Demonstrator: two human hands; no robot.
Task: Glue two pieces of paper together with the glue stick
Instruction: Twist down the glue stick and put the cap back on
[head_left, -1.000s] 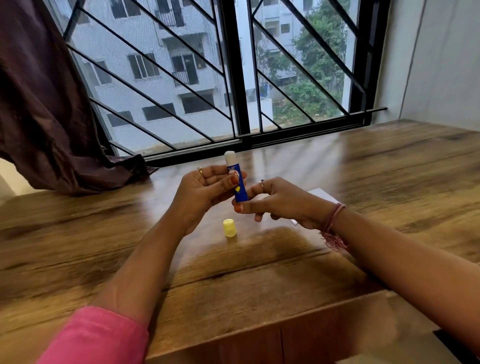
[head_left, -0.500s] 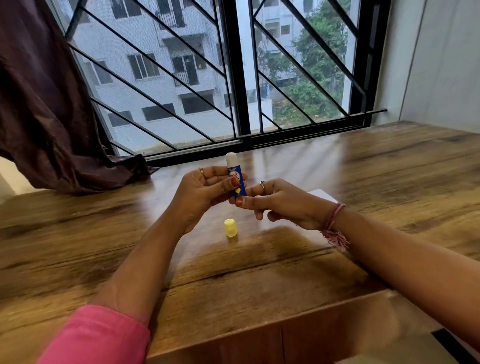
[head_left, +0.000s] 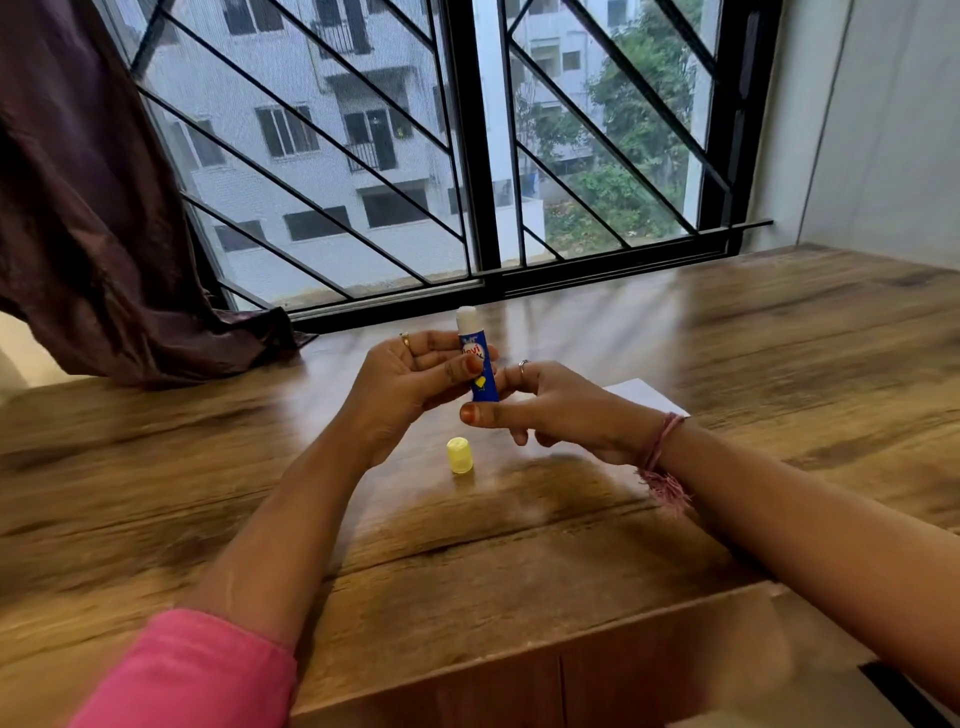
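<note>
Glue stick (head_left: 479, 364), uncapped, upright above the counter (head_left: 519, 545).
Your left hand (head_left: 410, 384) grips its barrel; right hand (head_left: 550, 410) pinches the base. Light, rigid, likely slick: hold mid-barrel, off the soft tip.

Blue glue stick (head_left: 480, 371), yellow cap (head_left: 460, 455)

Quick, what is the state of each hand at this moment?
Left hand: holds the blue glue stick upright, uncapped, between thumb and fingers.
Right hand: pinches the bottom end of the same glue stick.
</note>
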